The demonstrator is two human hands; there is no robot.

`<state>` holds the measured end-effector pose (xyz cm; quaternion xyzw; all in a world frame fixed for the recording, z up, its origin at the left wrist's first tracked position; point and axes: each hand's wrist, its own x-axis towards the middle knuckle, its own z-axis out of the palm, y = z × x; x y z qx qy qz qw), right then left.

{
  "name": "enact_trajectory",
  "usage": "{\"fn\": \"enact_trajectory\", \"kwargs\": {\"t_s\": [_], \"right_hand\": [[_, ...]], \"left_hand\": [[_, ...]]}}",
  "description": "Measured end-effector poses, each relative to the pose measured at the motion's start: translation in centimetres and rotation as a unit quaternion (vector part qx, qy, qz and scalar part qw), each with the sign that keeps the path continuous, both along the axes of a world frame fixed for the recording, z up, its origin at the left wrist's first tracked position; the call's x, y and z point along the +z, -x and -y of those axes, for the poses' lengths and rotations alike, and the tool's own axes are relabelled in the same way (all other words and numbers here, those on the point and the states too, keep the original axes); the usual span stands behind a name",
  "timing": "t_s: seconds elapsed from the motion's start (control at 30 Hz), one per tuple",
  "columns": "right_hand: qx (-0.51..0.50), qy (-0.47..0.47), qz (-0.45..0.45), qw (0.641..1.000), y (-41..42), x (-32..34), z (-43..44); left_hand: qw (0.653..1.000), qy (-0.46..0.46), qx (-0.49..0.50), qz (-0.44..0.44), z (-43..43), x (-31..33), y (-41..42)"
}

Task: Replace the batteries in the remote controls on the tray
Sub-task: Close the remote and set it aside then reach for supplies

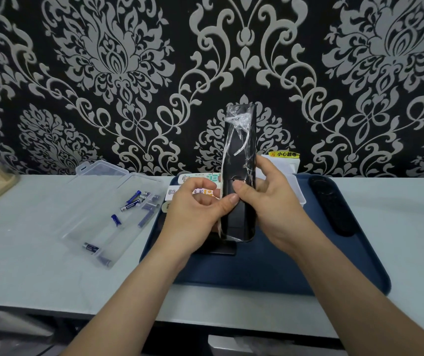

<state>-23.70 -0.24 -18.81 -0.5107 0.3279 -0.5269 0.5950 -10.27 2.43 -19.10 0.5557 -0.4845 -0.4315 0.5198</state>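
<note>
While the black remote (239,155) stands upright above the blue tray (270,273), right hand (275,204) grips its right side, thumb on back. Left hand (195,211) pinches its left edge.

A yellow sticker (285,154) at the far edge of the desk (26,253), on a white box (279,164) behind the tray (257,273), reads "小心触电" in black beside a warning triangle. On the left, one battery (129,207) in the clear case (95,181) reads "HUATAI". Print on the white remotes (192,179) is too small to read.
</note>
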Motion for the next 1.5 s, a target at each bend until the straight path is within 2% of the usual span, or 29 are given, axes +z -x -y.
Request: {"fn": "enact_trajectory", "kwargs": {"t_s": [0.17, 0.33, 0.53, 0.7, 0.93, 1.03, 1.07, 1.13, 1.2, 1.27, 1.4, 1.5], "right_hand": [[-0.021, 0.018, -0.023, 0.999, -0.2, -0.4, 0.0], [0.021, 0.024, -0.003, 0.999, -0.2, -0.2, 0.1], [0.107, -0.026, 0.01, 0.994, 1.6, 0.5, 0.2], [0.066, -0.015, -0.026, 0.997, 2.4, 0.6, -0.2], [0.011, -0.015, -0.04, 0.999, 2.3, 0.6, -0.7], [0.018, -0.021, -0.064, 0.998, 2.7, 0.9, -0.8], [0.03, -0.028, -0.066, 0.997, 2.8, 1.1, -0.9], [0.05, -0.048, -0.044, 0.997, 2.9, 1.2, -1.2], [0.012, -0.058, -0.018, 0.998, 3.2, 1.4, -1.4], [-0.068, -0.062, -0.015, 0.996, 4.0, 1.5, -1.3], [-0.179, -0.043, -0.005, 0.983, 6.2, 1.9, -1.1], [-0.264, 0.006, -0.077, 0.962, 8.7, 1.3, -0.6]], "left_hand": [[0.995, 0.043, 0.015, 0.091, 0.1, 0.1, 0.2], [0.997, 0.06, -0.012, 0.049, 0.0, 0.5, -0.1], [0.996, 0.082, -0.019, 0.04, -0.3, 0.6, 0.0], [0.993, 0.108, -0.02, 0.032, -0.5, 1.0, 0.6], [0.996, 0.089, -0.024, 0.014, -0.1, 0.9, 0.9], [0.988, 0.128, 0.01, 0.086, 0.3, 0.9, 1.1], [0.977, 0.158, 0.03, 0.139, 0.3, 0.9, 1.4], [0.933, 0.226, 0.064, 0.273, 0.1, 1.1, 2.2], [0.908, 0.276, 0.037, 0.313, -0.3, 1.1, 3.5], [0.914, 0.284, -0.032, 0.288, -0.5, 0.8, 4.8], [0.943, 0.202, -0.129, 0.231, -0.4, 0.5, 6.2], [0.939, 0.179, -0.17, 0.239, -0.1, -0.1, 7.4]]}}
